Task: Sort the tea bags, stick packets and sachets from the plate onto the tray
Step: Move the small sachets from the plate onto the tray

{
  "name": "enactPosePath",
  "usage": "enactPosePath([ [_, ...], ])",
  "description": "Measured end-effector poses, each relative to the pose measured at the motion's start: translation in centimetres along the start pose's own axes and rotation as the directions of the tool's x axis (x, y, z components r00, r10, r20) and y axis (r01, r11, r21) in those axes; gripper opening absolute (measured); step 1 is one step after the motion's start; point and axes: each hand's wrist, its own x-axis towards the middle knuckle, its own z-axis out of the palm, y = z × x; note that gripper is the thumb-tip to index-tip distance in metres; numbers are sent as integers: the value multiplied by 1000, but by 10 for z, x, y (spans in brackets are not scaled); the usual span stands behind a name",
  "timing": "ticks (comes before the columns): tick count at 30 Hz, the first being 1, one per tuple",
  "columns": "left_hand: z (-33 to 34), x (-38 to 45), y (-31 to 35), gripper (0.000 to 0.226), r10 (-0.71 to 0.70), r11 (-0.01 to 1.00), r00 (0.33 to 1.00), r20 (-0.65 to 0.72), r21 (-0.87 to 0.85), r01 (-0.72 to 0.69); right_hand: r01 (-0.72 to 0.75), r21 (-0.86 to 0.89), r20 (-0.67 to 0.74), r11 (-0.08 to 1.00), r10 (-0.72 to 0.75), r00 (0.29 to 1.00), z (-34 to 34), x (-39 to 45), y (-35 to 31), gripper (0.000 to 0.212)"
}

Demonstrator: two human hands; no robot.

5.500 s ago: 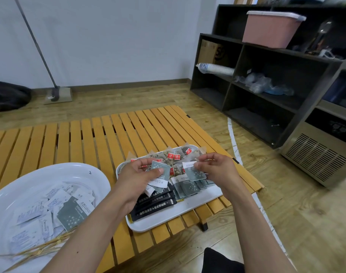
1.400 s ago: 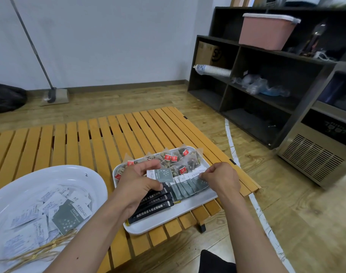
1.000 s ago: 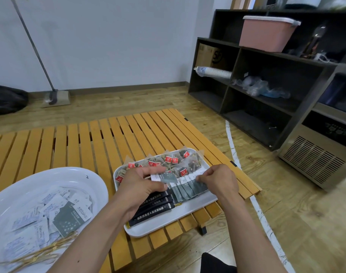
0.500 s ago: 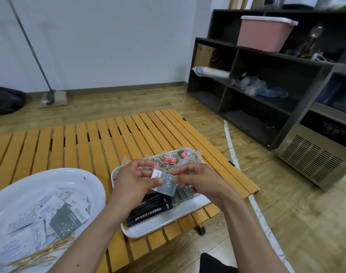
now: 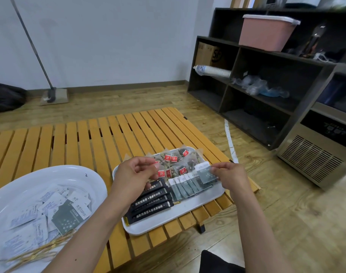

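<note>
A white tray lies at the slatted table's near right corner. It carries tea bags with red tags at the back, black stick packets at the front left and a fanned row of grey-green sachets. My right hand pinches one grey-green sachet just above the right end of that row. My left hand hovers over the tray's left part with loosely curled fingers and nothing visible in them. The white plate at the left holds white sachets, one grey-green sachet and several straw-coloured sticks.
The yellow slatted table ends just right of and in front of the tray. A dark shelf unit and a steel appliance stand to the right. A mop leans on the far wall.
Half a second ago both hands held the grey-green sachet over the tray's middle. Now only my right hand holds it, moved right to the end of the sachet row.
</note>
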Motion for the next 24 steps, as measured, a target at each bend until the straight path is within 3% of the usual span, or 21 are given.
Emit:
enactPosePath([
  [4,1,-1,0,11,-8,1000,1000,17,6,8,20,-214,-18,977,-24,1000,9,5,7,4],
  [9,-1,-2,-2,12,-15,1000,999,32,22,14,73,-304,-87,950,-104,991,12,6,5,10],
  [17,-6,-2,0,11,-11,999,999,33,31,10,84,-454,83,887,-52,995,19,3,1,15],
  [20,-14,-3,1,10,-9,997,999,46,75,5,125,-433,65,893,-107,992,18,-3,-6,14],
  [24,-42,-2,3,8,-9,983,1000,22,184,5,367,-278,93,888,-355,930,42,-32,-24,9],
])
